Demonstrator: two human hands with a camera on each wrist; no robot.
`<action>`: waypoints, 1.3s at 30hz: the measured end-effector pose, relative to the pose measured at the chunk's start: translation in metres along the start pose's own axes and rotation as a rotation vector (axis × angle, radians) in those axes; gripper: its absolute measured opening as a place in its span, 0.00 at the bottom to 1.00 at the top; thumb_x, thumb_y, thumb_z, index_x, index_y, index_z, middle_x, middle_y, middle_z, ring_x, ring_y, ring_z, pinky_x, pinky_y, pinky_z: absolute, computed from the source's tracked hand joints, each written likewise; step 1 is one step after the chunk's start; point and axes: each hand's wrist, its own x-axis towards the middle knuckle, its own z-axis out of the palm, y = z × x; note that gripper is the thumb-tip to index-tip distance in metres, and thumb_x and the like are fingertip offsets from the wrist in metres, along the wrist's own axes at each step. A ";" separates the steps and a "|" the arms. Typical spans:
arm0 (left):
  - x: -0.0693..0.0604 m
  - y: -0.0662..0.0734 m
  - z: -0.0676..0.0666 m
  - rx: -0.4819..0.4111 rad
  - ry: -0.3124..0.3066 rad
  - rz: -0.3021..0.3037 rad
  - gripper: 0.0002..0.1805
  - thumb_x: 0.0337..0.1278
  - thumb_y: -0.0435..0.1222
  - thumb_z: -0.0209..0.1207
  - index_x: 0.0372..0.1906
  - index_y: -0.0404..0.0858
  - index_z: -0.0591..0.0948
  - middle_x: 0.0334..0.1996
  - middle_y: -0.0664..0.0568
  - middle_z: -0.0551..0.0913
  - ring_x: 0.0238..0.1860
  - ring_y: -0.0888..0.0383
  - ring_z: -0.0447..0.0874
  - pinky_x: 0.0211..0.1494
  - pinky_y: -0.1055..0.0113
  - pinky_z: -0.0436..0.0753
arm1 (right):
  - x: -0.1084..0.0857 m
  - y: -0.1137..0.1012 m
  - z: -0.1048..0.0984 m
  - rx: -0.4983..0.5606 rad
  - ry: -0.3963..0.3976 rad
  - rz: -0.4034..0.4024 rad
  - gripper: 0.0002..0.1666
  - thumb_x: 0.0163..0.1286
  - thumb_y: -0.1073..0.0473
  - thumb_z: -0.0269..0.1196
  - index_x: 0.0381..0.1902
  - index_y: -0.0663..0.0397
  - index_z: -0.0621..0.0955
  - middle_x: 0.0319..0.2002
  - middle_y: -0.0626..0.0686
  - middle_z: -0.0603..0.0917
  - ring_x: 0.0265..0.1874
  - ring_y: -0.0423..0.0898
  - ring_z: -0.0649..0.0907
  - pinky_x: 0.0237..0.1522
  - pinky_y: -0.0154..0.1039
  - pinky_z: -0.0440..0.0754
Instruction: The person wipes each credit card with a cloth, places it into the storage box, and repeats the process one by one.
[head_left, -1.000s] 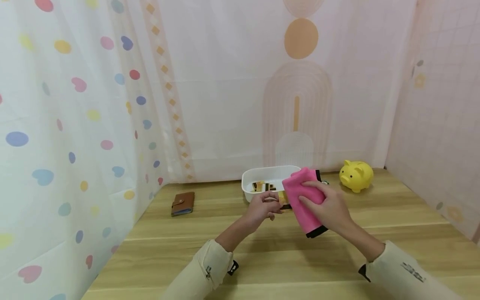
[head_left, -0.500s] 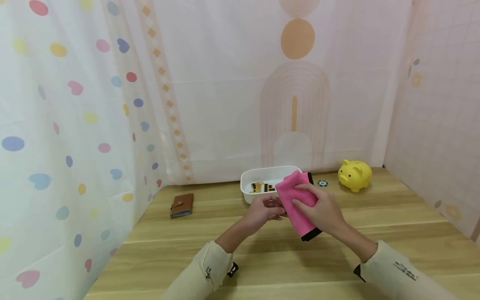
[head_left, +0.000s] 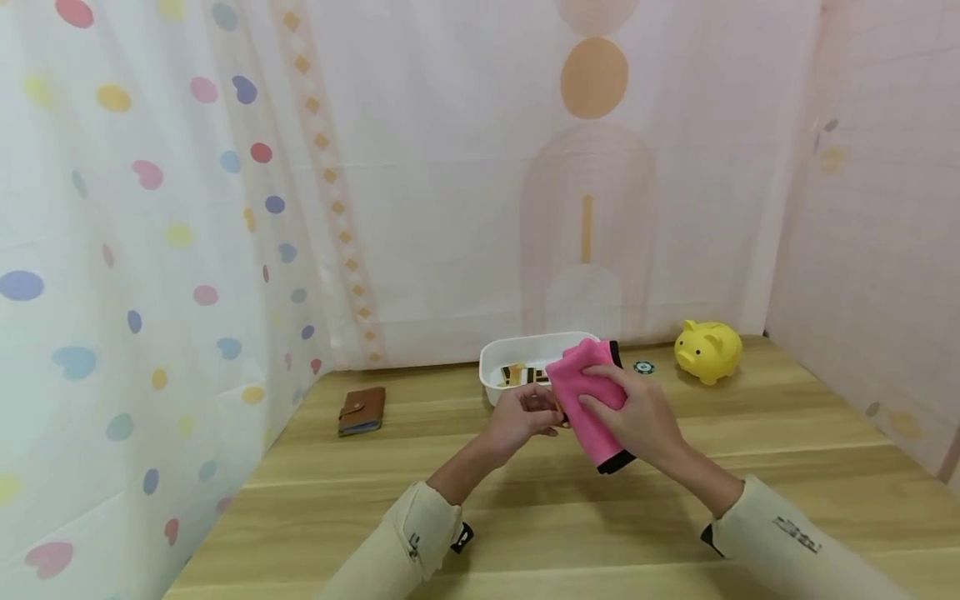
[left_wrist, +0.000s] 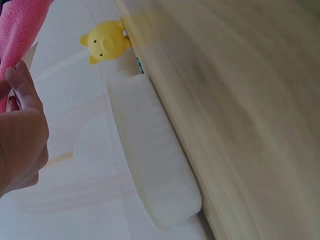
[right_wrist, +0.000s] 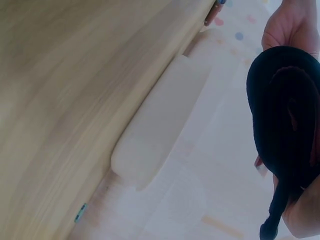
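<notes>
My right hand (head_left: pixel 641 417) grips a folded pink cloth (head_left: pixel 588 400) with black edging, above the table. My left hand (head_left: pixel 517 423) pinches a thin, flat gold-and-black piece (left_wrist: pixel 31 56), most of it hidden behind the cloth and fingers. The cloth presses against this piece. Just behind the hands stands a white plastic box (head_left: pixel 491 367), with several gold, black and white flat pieces (head_left: pixel 522 374) lying in it. In the right wrist view the cloth's black edge (right_wrist: pixel 267 115) covers much of the right hand.
A yellow piggy bank (head_left: pixel 708 352) stands at the back right, with a round poker chip (head_left: pixel 643 367) beside it. A brown card holder (head_left: pixel 362 411) lies on the left of the wooden table (head_left: pixel 315 517). Patterned curtains (head_left: pixel 442 208) hang behind and at both sides.
The cloth and my right hand have moved left over the gold-and-black piece, covering more of it. The poker chip now shows fully. The head view has shifted slightly.
</notes>
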 end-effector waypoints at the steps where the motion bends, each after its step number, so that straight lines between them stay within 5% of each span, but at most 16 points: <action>1: 0.000 0.000 0.000 -0.004 -0.001 0.006 0.08 0.58 0.21 0.59 0.42 0.25 0.76 0.30 0.52 0.85 0.34 0.58 0.86 0.38 0.64 0.86 | 0.001 0.001 0.000 0.000 0.002 -0.001 0.19 0.58 0.60 0.75 0.47 0.55 0.85 0.40 0.57 0.86 0.26 0.44 0.80 0.24 0.35 0.79; 13: 0.006 -0.001 -0.003 0.048 0.045 0.018 0.09 0.58 0.21 0.60 0.43 0.26 0.76 0.31 0.51 0.84 0.31 0.59 0.85 0.39 0.61 0.87 | 0.001 0.021 -0.010 -0.047 -0.009 0.078 0.20 0.59 0.59 0.74 0.50 0.54 0.84 0.41 0.59 0.86 0.28 0.46 0.80 0.24 0.36 0.77; 25: 0.008 -0.001 -0.007 0.006 0.074 0.008 0.09 0.58 0.20 0.59 0.42 0.28 0.75 0.31 0.52 0.82 0.32 0.59 0.85 0.43 0.57 0.87 | 0.002 0.032 -0.019 -0.048 0.010 0.105 0.19 0.60 0.59 0.74 0.49 0.56 0.84 0.40 0.62 0.87 0.22 0.44 0.78 0.20 0.34 0.75; 39: 0.021 -0.010 -0.019 -0.138 0.322 -0.042 0.08 0.62 0.21 0.58 0.43 0.30 0.73 0.34 0.45 0.81 0.33 0.56 0.87 0.49 0.56 0.85 | -0.001 0.061 -0.038 -0.108 -0.143 0.306 0.24 0.64 0.54 0.70 0.56 0.57 0.81 0.36 0.62 0.84 0.21 0.45 0.78 0.23 0.38 0.75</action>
